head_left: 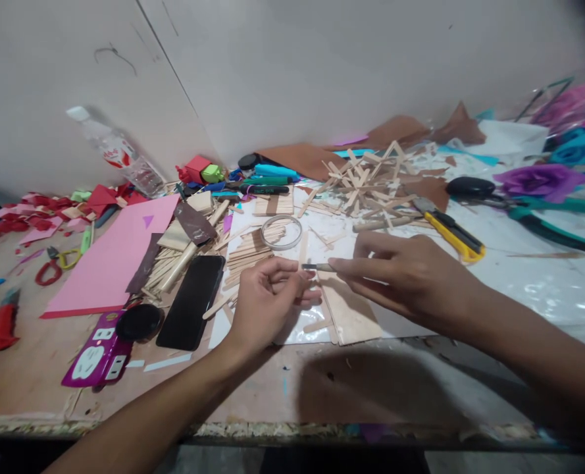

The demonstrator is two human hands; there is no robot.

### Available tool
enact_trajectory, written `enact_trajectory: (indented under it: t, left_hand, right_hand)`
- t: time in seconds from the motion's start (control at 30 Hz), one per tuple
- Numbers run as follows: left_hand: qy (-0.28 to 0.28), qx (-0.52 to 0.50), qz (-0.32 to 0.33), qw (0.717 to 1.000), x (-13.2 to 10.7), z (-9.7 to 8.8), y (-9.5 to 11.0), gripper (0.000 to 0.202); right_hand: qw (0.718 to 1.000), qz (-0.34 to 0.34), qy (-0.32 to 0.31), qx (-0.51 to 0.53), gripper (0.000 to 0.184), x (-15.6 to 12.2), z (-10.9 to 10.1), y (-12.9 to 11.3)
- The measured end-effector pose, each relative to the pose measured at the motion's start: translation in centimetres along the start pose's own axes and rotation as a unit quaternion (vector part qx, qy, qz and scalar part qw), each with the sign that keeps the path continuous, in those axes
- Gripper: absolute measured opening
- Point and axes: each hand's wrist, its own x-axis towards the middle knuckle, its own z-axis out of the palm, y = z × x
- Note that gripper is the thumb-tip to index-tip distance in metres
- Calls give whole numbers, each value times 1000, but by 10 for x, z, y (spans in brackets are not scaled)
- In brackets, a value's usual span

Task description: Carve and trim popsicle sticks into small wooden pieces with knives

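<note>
My left hand [268, 295] is closed in a pinch, with a wooden craft stick [304, 245] rising from its fingertips. From the other side my right hand [395, 266] grips a slim tool [324, 267] with a dark, flat tip; its exact kind is unclear. That tip meets the stick right at my left fingertips. Below the hands lies a flat panel of craft sticks [354, 313] on a white sheet. A roll of clear tape [281, 232] rests just beyond my left hand, beside a pile of loose sticks [250, 255].
A black phone [191, 303], a purple box [95, 355] and pink paper [114, 257] lie to the left. A heap of sticks [361, 181] stands behind. Rightward are a yellow utility knife [453, 230] and green-handled pliers [543, 220]. A plastic bottle [119, 155] leans on the wall.
</note>
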Motion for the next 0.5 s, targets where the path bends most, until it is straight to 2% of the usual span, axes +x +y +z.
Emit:
enact_trajectory:
  t: [0.5]
  left_hand:
    - [15, 102, 69, 992, -2, -3, 0, 18]
  right_hand:
    - [999, 23, 16, -19, 31, 1, -1, -13]
